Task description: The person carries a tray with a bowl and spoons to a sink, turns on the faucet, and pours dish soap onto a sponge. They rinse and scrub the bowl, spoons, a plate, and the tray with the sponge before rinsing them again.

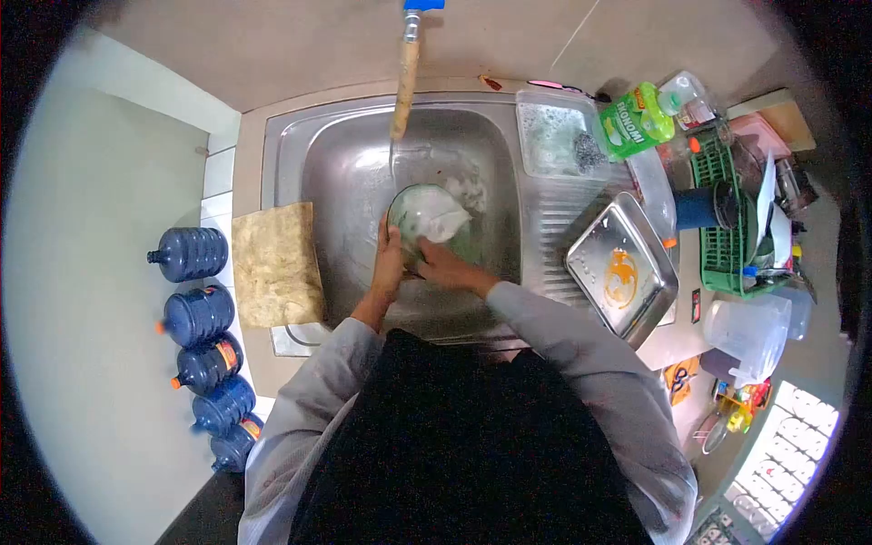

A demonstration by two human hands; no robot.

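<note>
A clear glass bowl with white foam inside sits over the steel sink, under the tap. My left hand grips the bowl's left rim. My right hand is on the bowl's near edge, its fingers reaching inside; whether it holds a sponge is hidden. Both arms wear grey sleeves.
A brown cloth lies left of the sink. On the drainboard rests a steel tray, with a soapy plastic tub, a green detergent bottle and a green dish rack beyond. Several blue water jugs stand on the floor left.
</note>
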